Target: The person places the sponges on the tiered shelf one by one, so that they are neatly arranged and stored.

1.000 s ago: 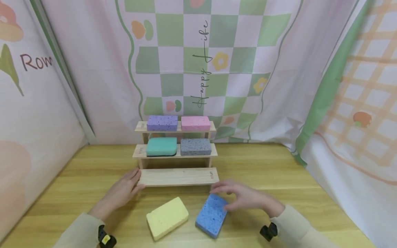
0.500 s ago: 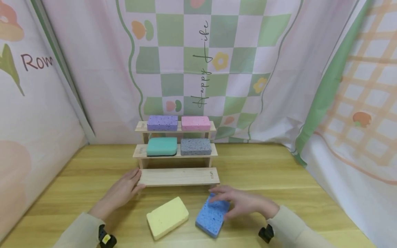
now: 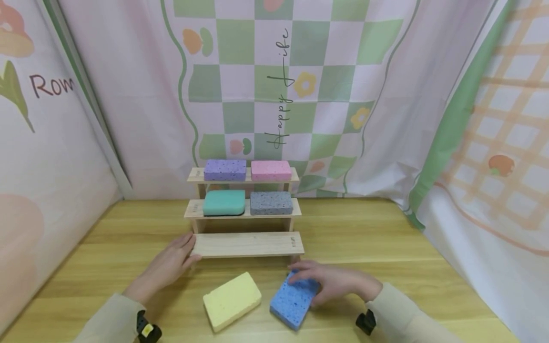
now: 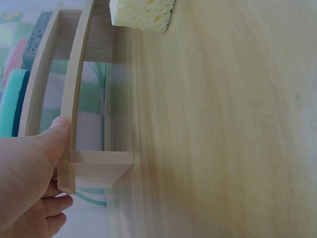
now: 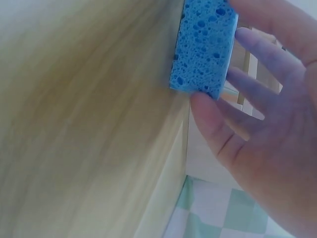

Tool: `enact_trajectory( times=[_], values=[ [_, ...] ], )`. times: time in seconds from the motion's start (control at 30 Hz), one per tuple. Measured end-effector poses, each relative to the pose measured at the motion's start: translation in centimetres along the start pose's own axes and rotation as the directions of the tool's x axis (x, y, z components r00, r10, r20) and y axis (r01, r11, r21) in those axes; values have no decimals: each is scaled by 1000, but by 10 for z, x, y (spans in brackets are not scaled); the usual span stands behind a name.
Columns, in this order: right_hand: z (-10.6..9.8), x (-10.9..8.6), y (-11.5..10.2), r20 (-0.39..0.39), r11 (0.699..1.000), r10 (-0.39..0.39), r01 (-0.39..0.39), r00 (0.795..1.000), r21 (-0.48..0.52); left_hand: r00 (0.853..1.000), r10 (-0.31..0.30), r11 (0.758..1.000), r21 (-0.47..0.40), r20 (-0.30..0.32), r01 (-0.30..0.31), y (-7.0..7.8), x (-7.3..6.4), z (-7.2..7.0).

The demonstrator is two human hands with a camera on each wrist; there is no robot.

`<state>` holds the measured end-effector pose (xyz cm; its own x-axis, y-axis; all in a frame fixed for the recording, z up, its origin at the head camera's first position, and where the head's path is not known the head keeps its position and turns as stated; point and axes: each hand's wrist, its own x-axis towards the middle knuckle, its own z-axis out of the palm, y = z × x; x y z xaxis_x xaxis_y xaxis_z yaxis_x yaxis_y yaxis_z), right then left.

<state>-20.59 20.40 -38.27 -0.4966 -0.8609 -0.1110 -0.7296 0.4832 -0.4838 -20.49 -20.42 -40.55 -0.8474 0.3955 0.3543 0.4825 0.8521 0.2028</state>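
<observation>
On the table in front of a three-tier wooden shelf lies a blue sponge, turned at an angle. My right hand holds its right part, thumb on the near edge and fingers over the far side. In the right wrist view, the fingers curve round the porous blue sponge. My left hand grips the left end of the lowest board; the left wrist view has the thumb on top of that board and the other fingers curled beneath. A yellow sponge lies left of the blue one.
A purple sponge and a pink sponge sit on the top tier. On the middle tier are a teal sponge and a grey sponge. Patterned curtains close off the back and sides of the wooden table.
My right hand has shifted slightly left and nearer, its fingers moving onto the blue sponge and closing round it. The left hand has stayed at the shelf.
</observation>
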Motion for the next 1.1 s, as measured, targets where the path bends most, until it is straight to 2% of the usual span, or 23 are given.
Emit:
enact_trajectory(
  times=[0.4,1.1],
  values=[
    [-1,0,-5,29,999,38,-39,999,31,1000,1,1000,-4,0,-1,1,0,0],
    [-3,-4,-11,-15,997,23,-21,1000,79,1000,0,1000,-11,5,0,2,0,-3]
  ],
)
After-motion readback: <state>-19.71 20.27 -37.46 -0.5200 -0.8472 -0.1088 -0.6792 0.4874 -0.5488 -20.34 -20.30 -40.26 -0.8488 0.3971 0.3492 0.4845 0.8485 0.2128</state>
